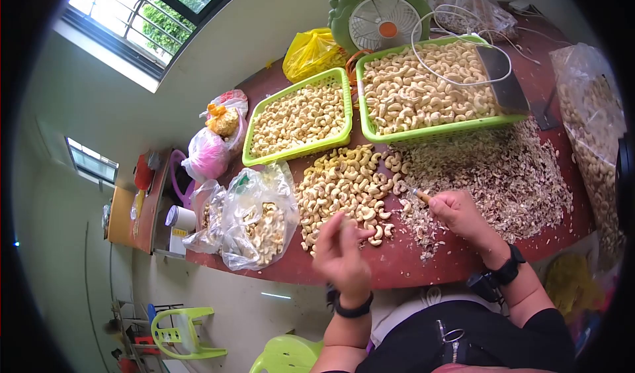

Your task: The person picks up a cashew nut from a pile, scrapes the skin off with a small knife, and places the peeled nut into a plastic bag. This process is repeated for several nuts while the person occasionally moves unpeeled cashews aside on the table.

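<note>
My right hand [458,213] is closed around the wooden handle of a small knife [421,195], its tip pointing left toward the nuts. My left hand [342,257] is raised over the near edge of a pile of cashews [344,184], its fingers smeared by motion; I cannot tell whether a nut is between them. Right of the pile, a broad heap of cashew skin flakes [503,187] spreads under and beyond my right hand.
Behind the pile stand a smaller green basket [347,118] and a larger green basket [423,131], both full of cashews. A tablet-like dark panel [503,82] leans on the larger one. Clear bags [261,224] lie left; a tall bag of nuts [589,118] stands right. A fan [380,19] stands behind.
</note>
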### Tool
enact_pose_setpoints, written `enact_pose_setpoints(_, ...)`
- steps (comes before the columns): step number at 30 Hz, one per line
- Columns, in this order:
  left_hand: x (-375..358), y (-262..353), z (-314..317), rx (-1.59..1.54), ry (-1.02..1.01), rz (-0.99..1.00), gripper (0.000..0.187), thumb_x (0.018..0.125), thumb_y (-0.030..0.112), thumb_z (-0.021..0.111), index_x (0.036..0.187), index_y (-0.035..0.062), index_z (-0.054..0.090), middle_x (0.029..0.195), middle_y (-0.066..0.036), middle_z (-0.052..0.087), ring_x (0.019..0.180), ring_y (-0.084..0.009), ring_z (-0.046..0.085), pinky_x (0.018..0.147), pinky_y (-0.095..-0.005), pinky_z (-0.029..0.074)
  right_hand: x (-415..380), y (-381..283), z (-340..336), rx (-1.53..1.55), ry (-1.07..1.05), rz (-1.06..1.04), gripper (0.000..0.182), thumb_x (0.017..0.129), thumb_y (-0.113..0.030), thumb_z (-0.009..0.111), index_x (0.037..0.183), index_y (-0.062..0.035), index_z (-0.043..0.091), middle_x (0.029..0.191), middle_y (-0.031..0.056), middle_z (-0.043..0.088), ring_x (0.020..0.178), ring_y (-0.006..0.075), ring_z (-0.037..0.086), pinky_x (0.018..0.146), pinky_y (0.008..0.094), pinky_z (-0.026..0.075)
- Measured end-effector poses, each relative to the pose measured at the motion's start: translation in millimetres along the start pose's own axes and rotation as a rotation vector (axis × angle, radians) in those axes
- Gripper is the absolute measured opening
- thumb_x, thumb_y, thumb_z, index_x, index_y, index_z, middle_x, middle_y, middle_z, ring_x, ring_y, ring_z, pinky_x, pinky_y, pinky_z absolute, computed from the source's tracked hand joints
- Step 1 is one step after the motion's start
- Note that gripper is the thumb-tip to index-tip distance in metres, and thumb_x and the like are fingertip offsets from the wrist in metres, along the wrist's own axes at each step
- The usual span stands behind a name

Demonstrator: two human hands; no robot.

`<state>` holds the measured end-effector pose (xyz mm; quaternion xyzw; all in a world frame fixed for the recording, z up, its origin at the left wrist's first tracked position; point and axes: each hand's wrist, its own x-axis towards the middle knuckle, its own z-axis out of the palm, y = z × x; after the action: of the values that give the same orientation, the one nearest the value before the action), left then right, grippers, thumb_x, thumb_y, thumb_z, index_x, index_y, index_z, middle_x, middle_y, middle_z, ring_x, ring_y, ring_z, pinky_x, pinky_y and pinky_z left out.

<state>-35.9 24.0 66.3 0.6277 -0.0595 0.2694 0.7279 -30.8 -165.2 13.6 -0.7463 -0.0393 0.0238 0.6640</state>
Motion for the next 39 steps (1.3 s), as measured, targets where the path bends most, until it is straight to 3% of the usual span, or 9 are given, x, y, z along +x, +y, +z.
enact_pose_setpoints(2,10.7,27.5,-8.9,0.058,0.124,0.572,0.020,0.081,-0.001,0.047,0.100,-0.0051,0.050,0.076,-0.010,0.054,0.054,-0.0121,0.052,0.048,-0.0248,0.050,-0.8,0.0,0.8,-0.020,0.019,-0.016,0.035,0.084,-0.026,0.050,0.060,-0.0009,0.050,0.049,-0.0017,0.040,0.047,0.0056,0.035,0.042,0.0240,0.029)
enact_pose_setpoints(4,32.3,62.1,-14.0,-0.003,0.025,0.856,0.018,0.082,0.002,0.049,0.099,-0.0027,0.048,0.082,-0.012,0.051,0.059,-0.0166,0.053,0.046,-0.0239,0.049,1.2,-2.7,1.4,-0.081,0.000,-0.041,0.035,0.084,-0.026,0.050,0.060,-0.0005,0.050,0.049,-0.0008,0.041,0.047,0.0060,0.036,0.043,0.0243,0.030)
enact_pose_setpoints(6,74.8,58.2,-29.1,1.338,0.540,1.297,0.019,0.082,0.005,0.050,0.100,-0.0011,0.048,0.085,-0.013,0.052,0.061,-0.0151,0.052,0.048,-0.0241,0.049,1.3,-1.3,1.7,-0.062,0.003,-0.019,0.035,0.084,-0.026,0.050,0.059,-0.0007,0.050,0.050,-0.0006,0.041,0.047,0.0060,0.037,0.042,0.0242,0.030)
enact_pose_setpoints(8,123.0,47.6,-2.8,0.514,0.063,0.608,0.034,0.079,0.002,0.055,0.112,0.0016,0.047,0.093,-0.015,0.054,0.069,-0.0165,0.053,0.056,-0.0274,0.046,0.2,-1.8,-0.9,-0.039,0.015,0.037,0.035,0.084,-0.027,0.049,0.060,-0.0010,0.051,0.050,-0.0003,0.043,0.045,0.0062,0.038,0.042,0.0245,0.031)
enact_pose_setpoints(10,139.2,29.4,-17.8,0.712,-0.155,0.270,0.041,0.075,0.006,0.060,0.113,-0.0010,0.047,0.092,-0.013,0.054,0.074,-0.0161,0.055,0.057,-0.0252,0.046,-0.8,-2.3,-2.8,-0.017,0.051,0.050,0.035,0.084,-0.027,0.049,0.059,-0.0013,0.051,0.049,-0.0002,0.043,0.045,0.0062,0.038,0.041,0.0247,0.030)
enact_pose_setpoints(13,112.5,4.4,-7.4,0.706,-0.258,0.180,0.017,0.074,0.005,0.060,0.090,0.0004,0.060,0.077,-0.007,0.059,0.065,-0.0131,0.057,0.053,-0.0228,0.046,1.1,-3.0,-6.5,-0.025,0.088,0.060,0.036,0.083,-0.028,0.049,0.059,-0.0012,0.051,0.048,0.0003,0.042,0.044,0.0065,0.037,0.041,0.0250,0.030)
enact_pose_setpoints(19,67.7,-69.8,18.9,0.878,-0.737,0.155,0.008,0.072,0.008,0.057,0.073,0.0007,0.060,0.070,-0.012,0.056,0.069,-0.0276,0.054,0.063,-0.0356,0.043,3.8,6.8,-4.3,-0.092,0.043,0.080,0.035,0.083,-0.026,0.050,0.059,-0.0006,0.051,0.046,0.0001,0.042,0.042,0.0067,0.037,0.040,0.0256,0.031)
enact_pose_setpoints(28,41.2,-93.6,34.5,1.100,-0.751,0.277,0.015,0.072,0.020,0.059,0.073,0.0050,0.060,0.073,-0.011,0.053,0.071,-0.0282,0.049,0.064,-0.0384,0.038,6.7,5.9,-7.4,-0.134,0.059,0.117,0.035,0.083,-0.027,0.051,0.060,-0.0008,0.053,0.045,0.0004,0.044,0.040,0.0063,0.040,0.039,0.0251,0.033)
enact_pose_setpoints(39,25.7,-89.7,46.9,0.973,-0.825,0.504,0.012,0.064,0.010,0.061,0.075,0.0055,0.057,0.075,-0.007,0.052,0.077,-0.0257,0.046,0.066,-0.0379,0.034,5.8,7.0,-7.6,-0.121,0.067,0.098,0.035,0.083,-0.028,0.051,0.061,-0.0016,0.055,0.046,0.0005,0.048,0.041,0.0062,0.044,0.039,0.0237,0.035)
